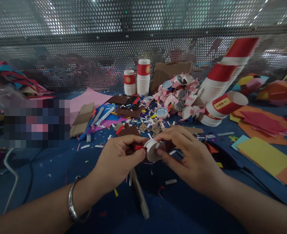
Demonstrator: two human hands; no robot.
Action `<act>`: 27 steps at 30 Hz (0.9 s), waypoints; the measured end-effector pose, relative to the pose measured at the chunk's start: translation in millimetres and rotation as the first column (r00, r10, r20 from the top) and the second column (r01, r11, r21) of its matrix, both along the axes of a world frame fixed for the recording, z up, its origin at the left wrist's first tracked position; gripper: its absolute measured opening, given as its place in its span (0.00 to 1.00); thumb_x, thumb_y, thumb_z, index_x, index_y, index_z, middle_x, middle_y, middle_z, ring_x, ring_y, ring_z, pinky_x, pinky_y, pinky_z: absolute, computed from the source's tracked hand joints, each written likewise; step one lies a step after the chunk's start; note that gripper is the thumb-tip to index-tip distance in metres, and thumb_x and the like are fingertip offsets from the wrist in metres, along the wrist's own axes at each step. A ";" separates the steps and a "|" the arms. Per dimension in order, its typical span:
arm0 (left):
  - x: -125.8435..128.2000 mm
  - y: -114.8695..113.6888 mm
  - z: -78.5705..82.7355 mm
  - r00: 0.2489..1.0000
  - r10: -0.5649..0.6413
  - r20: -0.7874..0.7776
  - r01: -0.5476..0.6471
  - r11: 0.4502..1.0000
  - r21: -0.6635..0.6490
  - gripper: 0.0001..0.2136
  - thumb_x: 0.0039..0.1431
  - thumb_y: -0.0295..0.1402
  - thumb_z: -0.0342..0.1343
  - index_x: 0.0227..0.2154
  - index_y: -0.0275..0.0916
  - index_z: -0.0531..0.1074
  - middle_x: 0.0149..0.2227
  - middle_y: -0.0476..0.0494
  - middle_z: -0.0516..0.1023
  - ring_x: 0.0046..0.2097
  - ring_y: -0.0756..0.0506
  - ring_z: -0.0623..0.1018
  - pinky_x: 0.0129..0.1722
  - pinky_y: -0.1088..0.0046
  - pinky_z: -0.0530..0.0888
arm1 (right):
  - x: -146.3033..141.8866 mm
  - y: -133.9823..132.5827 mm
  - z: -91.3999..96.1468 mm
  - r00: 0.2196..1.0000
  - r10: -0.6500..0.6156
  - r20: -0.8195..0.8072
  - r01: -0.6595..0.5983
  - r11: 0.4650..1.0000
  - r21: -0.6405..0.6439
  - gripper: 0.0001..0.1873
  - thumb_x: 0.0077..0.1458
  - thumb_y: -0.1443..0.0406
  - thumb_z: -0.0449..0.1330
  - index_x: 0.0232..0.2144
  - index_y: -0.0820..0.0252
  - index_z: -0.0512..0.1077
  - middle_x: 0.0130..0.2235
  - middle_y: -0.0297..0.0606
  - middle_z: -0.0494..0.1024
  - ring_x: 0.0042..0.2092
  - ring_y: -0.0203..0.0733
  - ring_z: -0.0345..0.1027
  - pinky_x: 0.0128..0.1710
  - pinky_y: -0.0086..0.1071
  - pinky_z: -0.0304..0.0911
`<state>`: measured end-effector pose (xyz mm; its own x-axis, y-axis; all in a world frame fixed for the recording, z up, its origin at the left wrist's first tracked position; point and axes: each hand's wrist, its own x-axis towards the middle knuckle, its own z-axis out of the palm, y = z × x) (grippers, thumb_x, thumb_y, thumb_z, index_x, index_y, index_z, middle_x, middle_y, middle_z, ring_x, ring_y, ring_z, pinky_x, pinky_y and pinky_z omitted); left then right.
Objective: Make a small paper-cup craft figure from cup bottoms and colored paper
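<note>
Head view: your left hand (116,159) and right hand (189,159) meet over the blue table (48,169) with a small white cup (153,150) between them. The left fingers are curled closed, thumb and forefinger pinching a red strip (140,148) against the cup's near side. The right fingers are bent around the cup from the other side, thumb on its round white face, grip closed. The cup lies tilted, that face turned towards you. A bracelet (72,201) sits on your left wrist. Below the fingers, a pale stick (140,193) lies on the table. Just beyond the fingertips are paper scraps (145,123); further off, a heap of cut cups (180,94) and two upright cup stacks (143,76). Right of your right fingers lie coloured sheets (265,154).
</note>
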<state>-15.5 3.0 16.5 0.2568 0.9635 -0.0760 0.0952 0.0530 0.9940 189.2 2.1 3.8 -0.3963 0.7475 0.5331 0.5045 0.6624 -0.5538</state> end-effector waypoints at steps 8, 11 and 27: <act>-0.7 1.7 1.4 0.995 0.021 -0.099 -0.016 0.999 0.049 0.11 0.53 0.31 0.63 0.40 0.37 0.81 0.37 0.42 0.84 0.39 0.41 0.83 0.43 0.61 0.80 | -0.9 -1.6 0.0 0.999 -0.017 0.028 0.015 0.998 0.065 0.12 0.61 0.71 0.60 0.46 0.56 0.69 0.44 0.40 0.73 0.46 0.42 0.69 0.44 0.36 0.68; -0.2 1.4 2.7 0.993 0.019 -0.117 -0.010 0.997 0.076 0.10 0.53 0.30 0.62 0.39 0.37 0.80 0.37 0.42 0.84 0.38 0.41 0.83 0.42 0.62 0.80 | -1.1 -1.9 0.0 0.999 -0.028 0.034 0.025 0.996 0.089 0.10 0.63 0.71 0.59 0.46 0.55 0.70 0.44 0.41 0.74 0.48 0.44 0.70 0.45 0.38 0.69; 0.8 -5.7 1.5 0.997 -0.010 -0.072 0.024 0.982 0.189 0.09 0.54 0.25 0.60 0.39 0.40 0.77 0.36 0.47 0.82 0.38 0.47 0.80 0.38 0.72 0.76 | -0.1 -1.7 0.8 0.996 -0.074 -0.057 0.075 0.997 0.032 0.07 0.61 0.71 0.60 0.41 0.57 0.71 0.41 0.38 0.74 0.39 0.38 0.70 0.39 0.33 0.69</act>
